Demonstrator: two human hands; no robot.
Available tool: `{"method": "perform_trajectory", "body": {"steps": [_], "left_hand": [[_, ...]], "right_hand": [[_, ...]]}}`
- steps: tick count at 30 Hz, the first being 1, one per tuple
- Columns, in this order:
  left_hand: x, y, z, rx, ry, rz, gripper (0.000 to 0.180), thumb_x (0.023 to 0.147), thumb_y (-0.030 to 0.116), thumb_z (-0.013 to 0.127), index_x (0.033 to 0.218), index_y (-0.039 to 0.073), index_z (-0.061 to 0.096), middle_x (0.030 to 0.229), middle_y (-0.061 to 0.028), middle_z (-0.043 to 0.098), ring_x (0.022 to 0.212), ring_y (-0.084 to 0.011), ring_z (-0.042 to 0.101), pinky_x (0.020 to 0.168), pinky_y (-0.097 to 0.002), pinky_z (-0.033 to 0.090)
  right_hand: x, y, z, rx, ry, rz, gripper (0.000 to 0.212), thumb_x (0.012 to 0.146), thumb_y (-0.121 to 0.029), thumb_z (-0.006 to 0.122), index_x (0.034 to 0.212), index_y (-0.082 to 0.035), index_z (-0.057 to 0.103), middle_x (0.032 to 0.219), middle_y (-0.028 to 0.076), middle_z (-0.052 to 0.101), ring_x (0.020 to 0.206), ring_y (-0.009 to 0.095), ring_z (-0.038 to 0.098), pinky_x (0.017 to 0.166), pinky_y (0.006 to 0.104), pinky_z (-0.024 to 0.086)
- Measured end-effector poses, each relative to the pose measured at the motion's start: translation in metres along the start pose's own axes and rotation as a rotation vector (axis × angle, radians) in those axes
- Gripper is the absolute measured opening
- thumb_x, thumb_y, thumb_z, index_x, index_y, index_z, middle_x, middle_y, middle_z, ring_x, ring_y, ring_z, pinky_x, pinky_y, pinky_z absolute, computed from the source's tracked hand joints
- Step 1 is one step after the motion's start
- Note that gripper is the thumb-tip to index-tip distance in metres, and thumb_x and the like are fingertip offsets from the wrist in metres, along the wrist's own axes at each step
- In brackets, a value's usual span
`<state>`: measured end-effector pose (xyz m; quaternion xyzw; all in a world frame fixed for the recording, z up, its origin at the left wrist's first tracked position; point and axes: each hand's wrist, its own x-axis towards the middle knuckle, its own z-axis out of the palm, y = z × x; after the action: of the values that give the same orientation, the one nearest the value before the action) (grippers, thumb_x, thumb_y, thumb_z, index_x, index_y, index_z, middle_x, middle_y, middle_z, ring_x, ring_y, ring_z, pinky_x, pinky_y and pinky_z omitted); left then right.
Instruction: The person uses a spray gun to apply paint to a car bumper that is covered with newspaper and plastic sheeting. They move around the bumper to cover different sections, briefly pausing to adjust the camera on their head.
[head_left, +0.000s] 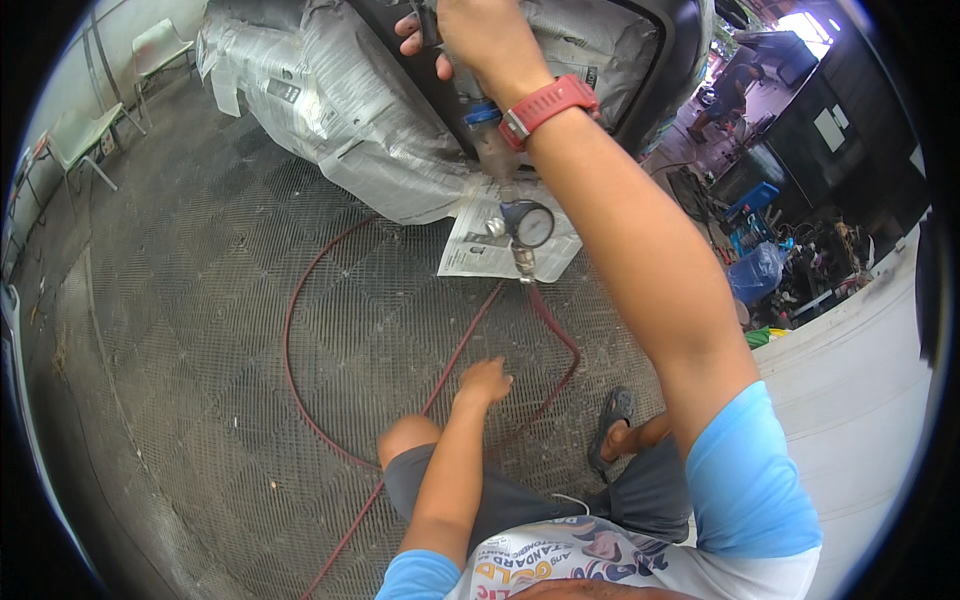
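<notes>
High up in the view, my right hand (485,35) is wrapped around a spray gun (495,150), with a red watch on that wrist. Much of the gun is hidden behind the hand. Below its handle hang a round pressure gauge (532,225) and a dark red air hose (550,325). In front of the gun stands a dark vehicle body panel (435,85), masked around with newspaper sheets (340,120). My left hand (486,381) hangs low over the floor near my knee, fingers curled in, with nothing visible in it.
The hose loops across the ridged dark floor mat (200,330) below me. Pale chairs (85,135) line the left wall. At right are a blue container (755,272), piled tools and parts, and a white panel (850,390). Another person (735,95) is in the background.
</notes>
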<state>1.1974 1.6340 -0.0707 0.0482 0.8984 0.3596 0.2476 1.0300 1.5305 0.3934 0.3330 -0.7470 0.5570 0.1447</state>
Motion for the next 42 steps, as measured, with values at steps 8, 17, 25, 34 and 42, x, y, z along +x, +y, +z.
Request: {"method": "perform_trajectory", "body": {"steps": [8,17,25,34,42], "left_hand": [[-0.007,0.012,-0.012,-0.048,-0.021,-0.004,0.064,0.106,0.036,0.061,0.162,0.01,0.045,0.159,-0.0224,0.052,0.149,-0.0386,0.048,0.123,-0.051,0.039],[0.005,0.005,-0.005,-0.018,-0.013,0.002,0.064,0.103,0.036,0.065,0.159,0.009,0.049,0.159,-0.0208,0.053,0.147,-0.0393,0.05,0.121,-0.0505,0.042],[0.006,-0.015,-0.003,-0.009,0.043,-0.021,0.062,0.102,0.035,0.065,0.157,0.011,0.051,0.152,-0.0229,0.059,0.142,-0.04,0.056,0.116,-0.0524,0.047],[0.003,-0.003,-0.005,0.045,0.026,-0.033,0.066,0.103,0.036,0.064,0.161,0.012,0.046,0.159,-0.0204,0.053,0.147,-0.0391,0.051,0.12,-0.0519,0.043],[0.012,-0.016,0.004,0.033,0.032,-0.017,0.064,0.102,0.037,0.065,0.158,0.01,0.05,0.157,-0.0233,0.054,0.145,-0.0391,0.053,0.121,-0.0478,0.043]], "right_hand": [[-0.015,0.007,-0.083,-0.086,0.201,0.088,0.068,0.111,-0.062,0.041,0.115,-0.004,0.076,0.076,0.011,0.072,0.058,0.016,0.071,0.038,0.028,0.049],[-0.032,0.015,-0.081,-0.154,0.301,0.098,0.063,0.111,-0.058,0.047,0.11,0.001,0.07,0.077,0.012,0.072,0.055,0.016,0.068,0.038,0.0276,0.048],[-0.049,0.012,-0.011,0.035,-0.034,0.052,0.06,0.112,-0.054,0.047,0.119,0.0,0.072,0.078,0.009,0.071,0.057,0.014,0.067,0.041,0.0276,0.047],[-0.096,0.061,-0.084,-0.065,0.311,0.022,0.062,0.112,-0.054,0.046,0.116,0.003,0.07,0.084,0.013,0.077,0.07,0.015,0.075,0.042,0.0263,0.051],[-0.112,0.077,-0.079,-0.086,0.358,-0.108,0.057,0.114,-0.049,0.045,0.118,0.004,0.068,0.092,0.014,0.077,0.076,0.015,0.076,0.043,0.0236,0.05]]}}
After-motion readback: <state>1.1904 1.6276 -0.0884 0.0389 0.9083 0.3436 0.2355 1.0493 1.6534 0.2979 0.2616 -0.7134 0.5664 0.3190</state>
